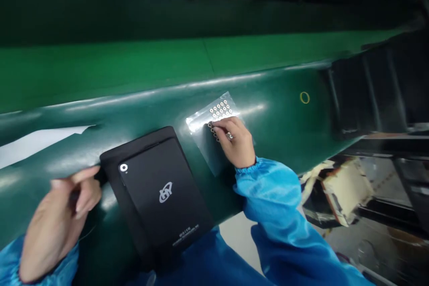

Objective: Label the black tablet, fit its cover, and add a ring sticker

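Observation:
A black tablet (pixel 157 196) lies back side up on a dark sleeve or cover, with a white ring around its camera lens and a pale logo in the middle. Right of it is a clear plastic sheet (pixel 208 147) carrying rows of small ring-shaped stickers (pixel 221 108). My right hand (pixel 236 140) rests over this sheet, thumb and forefinger pinched at one ring-shaped sticker. My left hand (pixel 63 214) hovers by the tablet's left edge, forefinger stretched out and thumb apart, nothing visible in it.
Both hands are over a green mat (pixel 278 129) covering the table. White paper (pixel 36 143) lies at the left, and a yellow rubber band (pixel 304 97) at the right. Dark trays or boxes (pixel 368 89) stand at the far right. Below the table edge is an open carton (pixel 346 187).

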`<state>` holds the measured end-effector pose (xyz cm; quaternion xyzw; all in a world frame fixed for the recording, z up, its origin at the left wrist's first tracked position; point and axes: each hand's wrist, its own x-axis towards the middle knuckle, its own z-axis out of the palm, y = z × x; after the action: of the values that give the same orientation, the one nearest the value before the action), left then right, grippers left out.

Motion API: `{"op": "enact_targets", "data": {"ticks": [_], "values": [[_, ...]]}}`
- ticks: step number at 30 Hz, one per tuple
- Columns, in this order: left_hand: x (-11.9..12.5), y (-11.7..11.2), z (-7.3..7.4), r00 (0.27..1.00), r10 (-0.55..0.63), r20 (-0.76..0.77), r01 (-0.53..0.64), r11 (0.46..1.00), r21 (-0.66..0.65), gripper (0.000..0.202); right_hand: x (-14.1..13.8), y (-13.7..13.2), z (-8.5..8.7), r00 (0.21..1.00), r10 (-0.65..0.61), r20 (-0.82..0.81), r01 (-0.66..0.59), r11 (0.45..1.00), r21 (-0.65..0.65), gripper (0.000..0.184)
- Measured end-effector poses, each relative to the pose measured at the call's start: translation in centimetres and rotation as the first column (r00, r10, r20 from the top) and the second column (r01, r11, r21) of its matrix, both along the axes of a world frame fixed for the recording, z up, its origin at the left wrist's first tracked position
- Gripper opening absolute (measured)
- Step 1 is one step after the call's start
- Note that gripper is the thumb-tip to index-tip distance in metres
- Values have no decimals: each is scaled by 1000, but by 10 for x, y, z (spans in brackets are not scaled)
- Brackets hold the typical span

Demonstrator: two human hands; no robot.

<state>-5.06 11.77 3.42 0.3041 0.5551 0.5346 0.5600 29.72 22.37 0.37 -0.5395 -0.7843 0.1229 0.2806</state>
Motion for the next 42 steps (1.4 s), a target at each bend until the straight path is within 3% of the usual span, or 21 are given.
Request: {"op": "enact_targets", "data": {"ticks": [2, 4, 6, 9, 11, 15, 17, 20, 23, 25, 27, 29, 31, 33, 35, 37, 39, 42], "values": [[7, 1, 5, 996, -18, 89, 24, 998, -61, 29, -2, 5, -6, 1000, 31, -1, -31, 999, -11, 11], [10, 0, 10, 988, 35, 152, -15, 991, -132, 28, -3, 5, -9, 999, 36, 10, -36, 999, -12, 8], [8, -1, 12, 975, 72, 212, -37, 986, -163, 40, -1, 5, -10, 999, 46, 7, -45, 999, -25, 5], [2, -3, 11, 940, 4, 342, 59, 983, -175, 58, 4, 11, -6, 999, 49, 14, -47, 993, -107, 3], [-1, -4, 10, 915, -20, 402, 95, 981, -168, 52, 5, 21, -1, 998, 24, 66, -7, 972, -236, 13], [0, -9, 8, 922, 10, 388, 60, 984, -169, 32, -3, 38, 14, 997, 2, 76, 34, 881, -472, 23], [0, -10, 6, 918, 18, 395, 54, 984, -171, 30, -8, 43, 19, 998, -11, 64, 43, 851, -524, 25], [-1, -10, 5, 911, 27, 412, 51, 983, -178, 27, -11, 45, 20, 997, -39, 61, 66, 851, -521, 29], [-1, -10, 5, 942, 13, 334, 37, 989, -142, 17, -6, 40, 16, 993, -86, 79, 113, 871, -478, 29], [0, -10, 5, 988, 13, 156, -2, 997, -71, 9, -4, 31, 17, 991, -123, 60, 136, 870, -474, 24], [3, -9, 4, 992, 35, -120, -29, 998, 53, 3, -7, 18, 21, 985, -171, -26, 142, 885, -444, 16], [6, -5, 2, 895, 58, -443, 39, 978, 206, 5, -20, -1, 31, 965, -210, -159, 139, 918, -371, 13], [10, 0, 0, 710, 94, -698, 184, 932, 312, 9, -43, -21, 43, 934, -188, -305, 90, 946, -310, 15], [12, 6, -3, 518, 140, -844, 335, 874, 351, 10, -70, -38, 51, 888, -79, -452, -88, 938, -335, 10], [14, 12, -3, 377, 177, -909, 450, 823, 347, 10, -96, -51, 54, 809, 8, -587, -298, 867, -399, 9], [13, 15, -2, 280, 189, -941, 522, 793, 314, 10, -115, -57, 51, 742, 33, -670, -426, 795, -433, 10], [12, 15, 1, 218, 182, -959, 559, 782, 276, 11, -125, -60, 45, 711, 47, -701, -465, 780, -419, 10], [10, 11, 4, 135, 177, -975, 602, 767, 223, 12, -130, -61, 38, 714, 98, -694, -462, 810, -361, 10]]}}
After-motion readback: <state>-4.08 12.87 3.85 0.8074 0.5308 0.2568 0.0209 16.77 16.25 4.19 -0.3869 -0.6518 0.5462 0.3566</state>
